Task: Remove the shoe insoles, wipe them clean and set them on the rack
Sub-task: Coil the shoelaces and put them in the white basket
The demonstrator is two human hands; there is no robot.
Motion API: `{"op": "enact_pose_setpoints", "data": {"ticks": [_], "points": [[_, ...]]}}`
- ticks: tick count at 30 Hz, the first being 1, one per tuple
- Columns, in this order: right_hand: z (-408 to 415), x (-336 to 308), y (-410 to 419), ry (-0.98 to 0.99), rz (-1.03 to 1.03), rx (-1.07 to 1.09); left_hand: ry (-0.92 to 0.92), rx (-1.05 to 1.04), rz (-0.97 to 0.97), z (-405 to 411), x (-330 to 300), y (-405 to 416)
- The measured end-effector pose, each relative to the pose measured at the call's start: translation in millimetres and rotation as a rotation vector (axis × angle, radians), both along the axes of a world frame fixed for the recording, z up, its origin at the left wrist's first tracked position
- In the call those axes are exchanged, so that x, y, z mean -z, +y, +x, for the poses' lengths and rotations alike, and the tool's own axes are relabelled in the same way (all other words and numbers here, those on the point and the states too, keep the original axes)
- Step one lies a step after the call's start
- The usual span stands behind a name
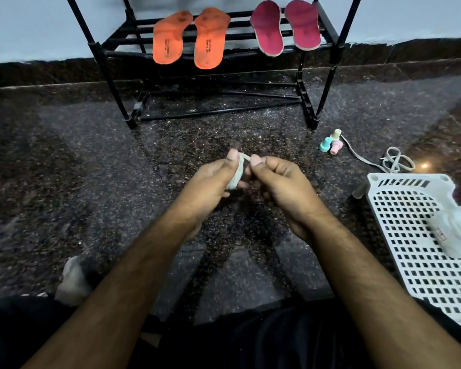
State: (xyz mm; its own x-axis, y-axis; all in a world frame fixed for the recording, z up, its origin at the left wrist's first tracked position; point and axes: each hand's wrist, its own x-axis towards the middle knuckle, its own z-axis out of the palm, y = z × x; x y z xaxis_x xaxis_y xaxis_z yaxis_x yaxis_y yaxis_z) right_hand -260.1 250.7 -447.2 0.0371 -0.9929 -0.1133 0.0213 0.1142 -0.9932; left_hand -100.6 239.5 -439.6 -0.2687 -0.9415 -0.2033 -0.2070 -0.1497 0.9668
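Observation:
Two orange insoles and two dark pink insoles lie side by side on a shelf of the black rack at the top of the head view. Over the dark speckled floor, my left hand grips a small coil of whitish shoelace. My right hand pinches the lace's loose end close beside the coil, thumb and forefinger together. The two hands touch at the coil.
A white perforated plastic tray holding a clear plastic bag sits at the right. A loose white lace and three small pastel plastic pieces lie near the rack's right leg. A crumpled grey cloth lies lower left.

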Motion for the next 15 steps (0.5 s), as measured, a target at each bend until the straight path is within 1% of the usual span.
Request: {"op": "enact_pose_setpoints", "data": {"ticks": [1, 4, 6, 8, 12, 15], "points": [[2, 1, 0, 0.038, -0.027, -0.017, 0.057, -0.033, 0.017, -1, 1, 1], [8, 6, 1, 0.136, -0.088, -0.100, 0.325, -0.111, 0.056, -4, -2, 3], [10, 7, 2, 0.203, -0.111, -0.135, 0.429, -0.171, 0.049, -2, -6, 1], [10, 7, 2, 0.230, -0.145, -0.176, 0.497, -0.241, 0.063, 0, -8, 0], [11, 9, 3, 0.273, -0.218, -0.182, 0.498, -0.381, 0.036, 5, -4, -4], [9, 10, 2, 0.434, -0.281, -0.066, 0.468, -0.439, 0.018, 7, -5, -5]]}}
